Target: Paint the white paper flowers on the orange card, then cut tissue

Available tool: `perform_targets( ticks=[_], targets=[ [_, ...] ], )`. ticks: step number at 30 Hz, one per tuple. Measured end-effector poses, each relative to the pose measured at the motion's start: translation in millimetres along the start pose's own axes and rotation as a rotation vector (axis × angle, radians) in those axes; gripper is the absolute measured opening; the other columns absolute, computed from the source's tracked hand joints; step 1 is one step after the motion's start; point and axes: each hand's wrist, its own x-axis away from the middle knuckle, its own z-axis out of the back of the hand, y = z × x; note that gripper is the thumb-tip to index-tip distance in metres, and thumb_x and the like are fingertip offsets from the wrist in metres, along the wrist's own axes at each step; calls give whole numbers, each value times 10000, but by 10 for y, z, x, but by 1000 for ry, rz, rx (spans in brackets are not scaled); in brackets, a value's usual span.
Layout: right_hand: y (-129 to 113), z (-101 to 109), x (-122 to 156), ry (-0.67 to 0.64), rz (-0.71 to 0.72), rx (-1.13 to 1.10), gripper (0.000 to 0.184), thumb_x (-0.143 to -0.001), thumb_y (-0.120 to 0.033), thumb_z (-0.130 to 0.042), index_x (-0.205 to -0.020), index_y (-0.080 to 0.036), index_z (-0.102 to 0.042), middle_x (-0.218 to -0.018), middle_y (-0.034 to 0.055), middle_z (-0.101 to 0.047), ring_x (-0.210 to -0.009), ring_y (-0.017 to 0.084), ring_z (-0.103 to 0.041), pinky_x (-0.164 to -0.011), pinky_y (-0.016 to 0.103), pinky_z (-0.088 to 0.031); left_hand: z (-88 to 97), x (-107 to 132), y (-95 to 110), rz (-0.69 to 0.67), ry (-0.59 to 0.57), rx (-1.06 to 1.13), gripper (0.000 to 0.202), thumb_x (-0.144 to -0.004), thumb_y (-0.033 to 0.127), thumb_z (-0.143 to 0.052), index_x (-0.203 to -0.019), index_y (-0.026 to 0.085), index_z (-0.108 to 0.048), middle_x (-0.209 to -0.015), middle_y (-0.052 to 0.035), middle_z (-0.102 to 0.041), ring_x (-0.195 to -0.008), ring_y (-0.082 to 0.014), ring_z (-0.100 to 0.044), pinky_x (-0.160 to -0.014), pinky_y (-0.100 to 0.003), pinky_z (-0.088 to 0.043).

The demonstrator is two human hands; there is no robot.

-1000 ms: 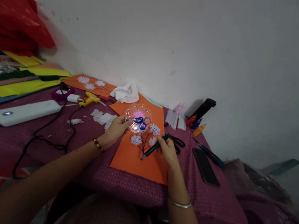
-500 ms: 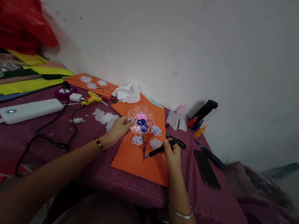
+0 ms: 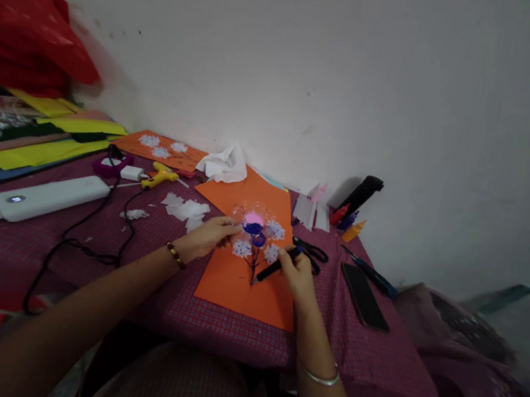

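My left hand (image 3: 207,236) grips a clear flower-shaped paint palette (image 3: 254,222) by its left rim, holding it just above an orange paper sheet (image 3: 242,285). The palette holds pink and dark blue paint. My right hand (image 3: 298,271) is closed around a black paintbrush (image 3: 274,267), its tip down on the sheet by a painted dark stem. White paper flowers (image 3: 242,247) with blue dots are stuck on the sheet around the stem.
Black scissors (image 3: 313,252), a black phone (image 3: 364,296) and small paint bottles (image 3: 351,223) lie to the right. At left are a white power bank (image 3: 49,196) with cables, a yellow glue gun (image 3: 159,176), white paper scraps (image 3: 186,208), coloured paper sheets (image 3: 28,150) and a red bag (image 3: 25,36).
The palette has tilted and come down closer to the sheet. My right hand has shifted the brush a little left toward the painted stem.
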Motion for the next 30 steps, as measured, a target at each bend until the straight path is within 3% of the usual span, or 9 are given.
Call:
perform_targets(
  ticks=[3,6,9,14,19,25,30],
  targets=[
    [17,13,8,-77,-21,-10,345,-767,-517,-627,-647,-201,-559,-498,-50,-461,-450,109,-406,-454,241,-335,-10,5,-16,42,-67,7,236,-716,354,-714,-618,188,-579,-525,11,-564,-439,-105,-482,-438,-216,-342],
    [23,27,10,-70,-31,-23,350,-787,-538,-593,-678,-209,-544,-497,-55,-450,-432,106,-390,-432,235,-314,-22,-1,-40,68,-105,14,204,-690,333,-731,-619,186,-609,-534,1,-580,-455,-119,-505,-468,-232,-388],
    [16,32,11,-46,-29,-25,344,-787,-540,-590,-688,-216,-529,-518,-53,-458,-448,105,-392,-434,230,-308,-26,-16,-56,49,-103,30,177,-689,324,-728,-635,185,-633,-560,2,-584,-464,-109,-497,-475,-225,-393],
    [8,24,25,-138,-50,-18,352,-767,-531,-620,-645,-207,-556,-472,-59,-440,-417,101,-376,-422,230,-303,-11,-52,-78,-7,-77,45,176,-719,325,-703,-629,199,-621,-564,6,-569,-478,-111,-500,-484,-226,-403],
    [14,23,5,-34,-22,-10,326,-771,-518,-607,-674,-214,-544,-542,-50,-464,-469,113,-404,-461,239,-330,13,-72,-104,-36,-71,18,184,-746,330,-691,-634,203,-617,-561,4,-571,-482,-115,-504,-480,-225,-403],
    [20,18,-1,-47,-8,-3,302,-768,-479,-626,-651,-207,-565,-522,-46,-466,-486,123,-430,-485,247,-360,10,-67,-91,-57,-44,-32,214,-754,350,-697,-648,185,-612,-557,12,-577,-482,-105,-508,-484,-214,-392],
    [31,39,-7,28,11,-1,298,-781,-490,-593,-669,-220,-538,-542,-39,-479,-511,135,-450,-482,245,-366,2,-60,-75,-68,-17,-74,237,-750,366,-698,-637,180,-604,-554,7,-588,-482,-109,-513,-490,-221,-394]
  ],
)
